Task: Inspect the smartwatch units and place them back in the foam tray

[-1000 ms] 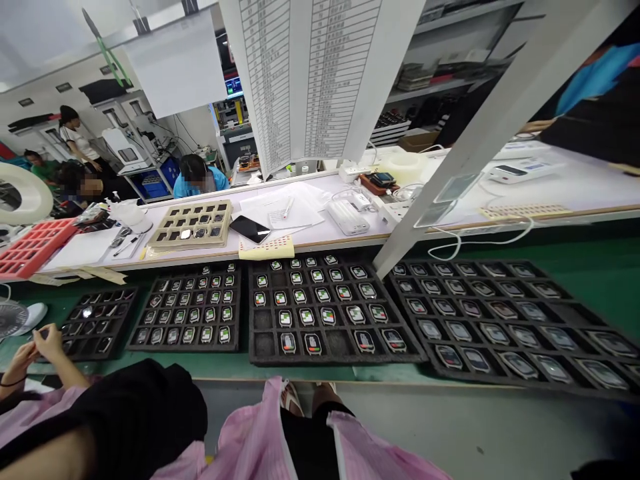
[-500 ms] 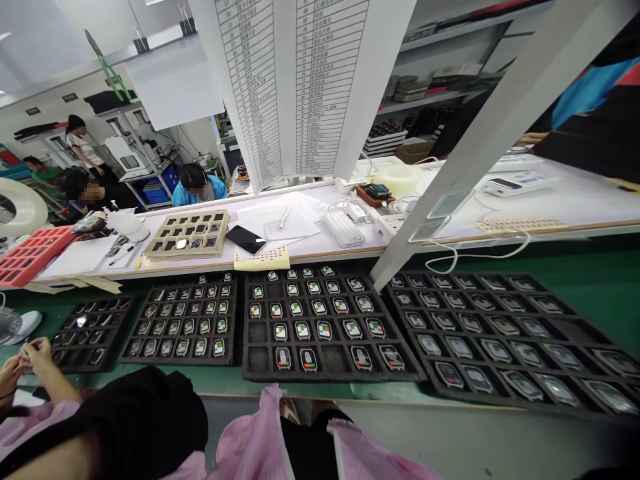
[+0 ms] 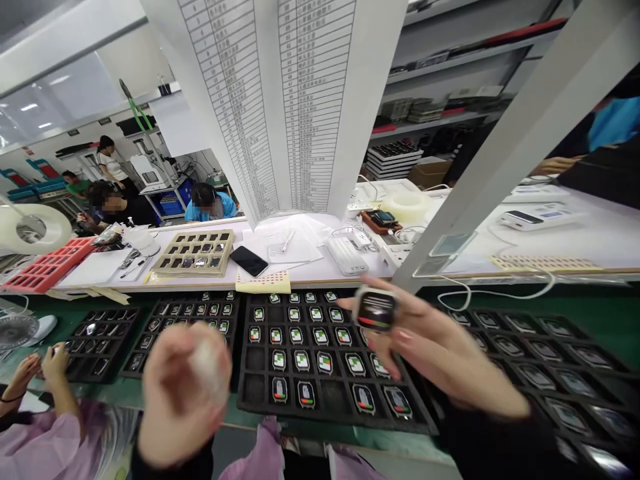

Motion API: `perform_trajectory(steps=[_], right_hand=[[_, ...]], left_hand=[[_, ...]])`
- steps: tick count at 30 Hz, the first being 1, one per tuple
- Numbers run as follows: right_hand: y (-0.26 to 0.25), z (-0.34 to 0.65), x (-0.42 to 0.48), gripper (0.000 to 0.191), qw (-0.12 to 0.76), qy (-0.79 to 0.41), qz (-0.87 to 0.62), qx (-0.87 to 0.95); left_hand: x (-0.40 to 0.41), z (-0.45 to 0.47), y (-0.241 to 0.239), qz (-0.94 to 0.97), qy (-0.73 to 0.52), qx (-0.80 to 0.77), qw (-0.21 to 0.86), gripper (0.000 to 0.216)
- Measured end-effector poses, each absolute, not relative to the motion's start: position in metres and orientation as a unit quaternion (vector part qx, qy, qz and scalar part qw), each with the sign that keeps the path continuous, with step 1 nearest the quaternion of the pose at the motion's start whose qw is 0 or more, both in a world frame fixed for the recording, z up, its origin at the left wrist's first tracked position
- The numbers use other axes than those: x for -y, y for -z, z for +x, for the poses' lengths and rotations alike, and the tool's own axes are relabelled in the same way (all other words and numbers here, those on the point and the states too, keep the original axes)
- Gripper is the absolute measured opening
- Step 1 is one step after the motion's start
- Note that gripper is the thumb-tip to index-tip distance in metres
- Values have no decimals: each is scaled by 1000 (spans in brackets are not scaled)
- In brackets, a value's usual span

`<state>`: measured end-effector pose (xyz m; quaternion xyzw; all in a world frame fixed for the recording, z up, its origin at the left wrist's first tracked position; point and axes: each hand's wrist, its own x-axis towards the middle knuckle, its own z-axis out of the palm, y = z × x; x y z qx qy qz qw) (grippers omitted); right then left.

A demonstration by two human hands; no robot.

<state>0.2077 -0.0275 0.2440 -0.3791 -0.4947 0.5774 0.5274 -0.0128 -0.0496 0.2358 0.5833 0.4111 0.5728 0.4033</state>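
My right hand [image 3: 425, 340] grips a strapless smartwatch [image 3: 376, 309] by its edges, with a lit, dark screen facing me. It is raised over the right side of a black foam tray [image 3: 260, 407] that holds rows of similar watches, several showing green and white screens. My left hand [image 3: 180, 393] is curled above the gap between this tray and a second black tray [image 3: 129, 365] to its left. Motion smears that hand. Something whitish shows inside its fingers, but I cannot tell what it is. Empty slots show in the nearer tray's front rows.
A third watch tray [image 3: 505, 325] lies to the right, partly behind my right arm. A slanted white post [image 3: 480, 173] rises from the raised shelf [image 3: 310, 263]. There sit a phone [image 3: 249, 261], a beige tray [image 3: 220, 268] and papers. At far left are a co-worker's hands [image 3: 53, 360].
Both my hands have come up into view over the trays, the right with a smartwatch in it. The view has tilted up slightly, so the benches sit lower.
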Motion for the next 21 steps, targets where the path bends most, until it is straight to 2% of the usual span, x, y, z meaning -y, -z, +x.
perform_trajectory(steps=[3,6,9,15,21], right_hand=[[-195,283,6,57,518,-619,-332,489],[-169,289,-15,60,487,-644,-323,494],[-168,274,-25,61,489,-643,-308,503],[-172,269,-39,43,505,-619,-321,509],[-173,276,-46,45,509,-588,-359,516]], left_hand=[[24,14,-223,566,-548,-417,453,44],[6,29,-211,536,-535,-434,487,38],[-3,40,-202,537,-529,-427,499,39],[-12,68,-204,565,-505,-397,518,40],[-24,90,-201,577,-497,-378,527,37]])
